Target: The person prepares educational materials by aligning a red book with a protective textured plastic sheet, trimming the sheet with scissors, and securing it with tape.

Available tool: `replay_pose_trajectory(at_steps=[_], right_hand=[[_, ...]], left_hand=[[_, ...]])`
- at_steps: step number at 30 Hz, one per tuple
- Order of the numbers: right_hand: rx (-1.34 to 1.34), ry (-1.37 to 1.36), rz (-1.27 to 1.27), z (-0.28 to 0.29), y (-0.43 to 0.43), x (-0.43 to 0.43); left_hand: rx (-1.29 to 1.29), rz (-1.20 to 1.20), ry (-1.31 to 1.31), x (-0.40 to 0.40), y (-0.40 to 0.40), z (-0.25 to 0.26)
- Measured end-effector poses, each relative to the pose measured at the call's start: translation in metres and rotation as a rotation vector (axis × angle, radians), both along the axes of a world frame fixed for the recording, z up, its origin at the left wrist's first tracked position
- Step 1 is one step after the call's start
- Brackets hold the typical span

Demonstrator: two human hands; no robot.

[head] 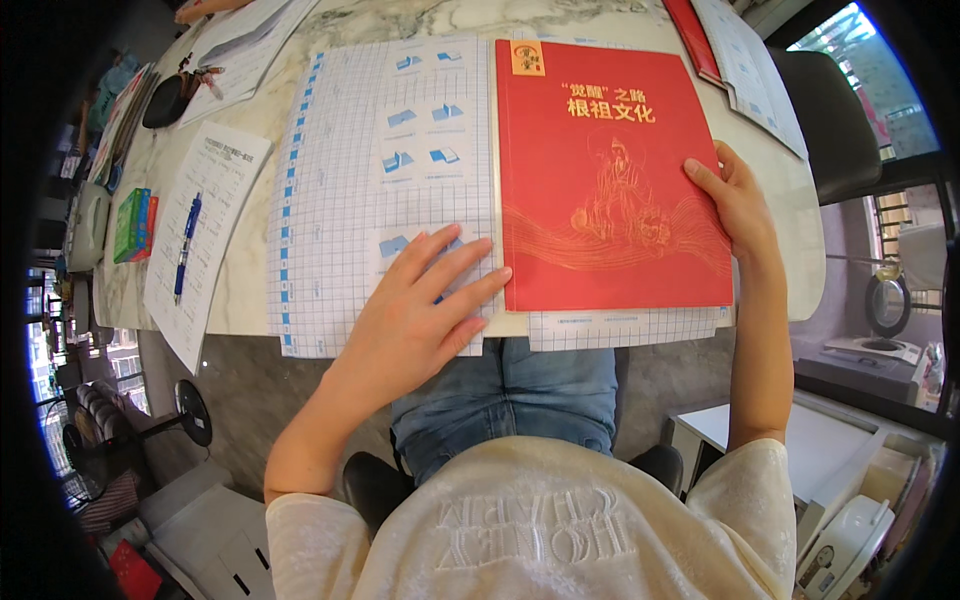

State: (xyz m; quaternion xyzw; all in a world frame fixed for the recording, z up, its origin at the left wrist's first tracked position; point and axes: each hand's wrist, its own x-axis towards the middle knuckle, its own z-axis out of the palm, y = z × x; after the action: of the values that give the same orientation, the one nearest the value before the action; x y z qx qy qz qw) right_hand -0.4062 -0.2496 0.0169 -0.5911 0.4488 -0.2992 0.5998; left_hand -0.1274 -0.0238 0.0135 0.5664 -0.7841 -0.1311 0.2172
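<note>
A red softcover book (600, 180) with gold line art and printed writing lies in front of me. At its right edge my right hand (731, 199) grips it, thumb on the cover and fingers at the side, partly hidden. My left hand (420, 307) is spread flat over a gridded sheet (330, 225) printed with blue folding diagrams, probably the backing of book-covering film. Its fingertips reach the book's lower left edge. More gridded sheet (622, 328) shows below the book's bottom edge. Both sheet parts overhang the front table edge.
A blue pen (187, 247) rests on a printed paper pad (214, 187) at the left. Beside it stand small green and red boxes (135, 225). A black pouch (169, 100) sits farther back. Another red book (694, 37) and gridded sheet (750, 75) lie at the far right.
</note>
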Motion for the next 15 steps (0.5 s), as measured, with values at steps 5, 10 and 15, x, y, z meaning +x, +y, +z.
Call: replay_pose_trajectory(at_steps=[5, 10, 15], right_hand=[[-0.183, 0.062, -0.134, 0.004, 0.006, -0.001], [-0.606, 0.56, -0.166, 0.024, 0.002, -0.004], [-1.077, 0.509, 0.204, 0.039, -0.012, 0.052]], left_hand=[[0.009, -0.007, -0.013, 0.0, 0.0, 0.003], [0.026, -0.016, -0.049, -0.001, -0.001, 0.006], [0.112, -0.019, -0.089, -0.002, -0.004, 0.023]])
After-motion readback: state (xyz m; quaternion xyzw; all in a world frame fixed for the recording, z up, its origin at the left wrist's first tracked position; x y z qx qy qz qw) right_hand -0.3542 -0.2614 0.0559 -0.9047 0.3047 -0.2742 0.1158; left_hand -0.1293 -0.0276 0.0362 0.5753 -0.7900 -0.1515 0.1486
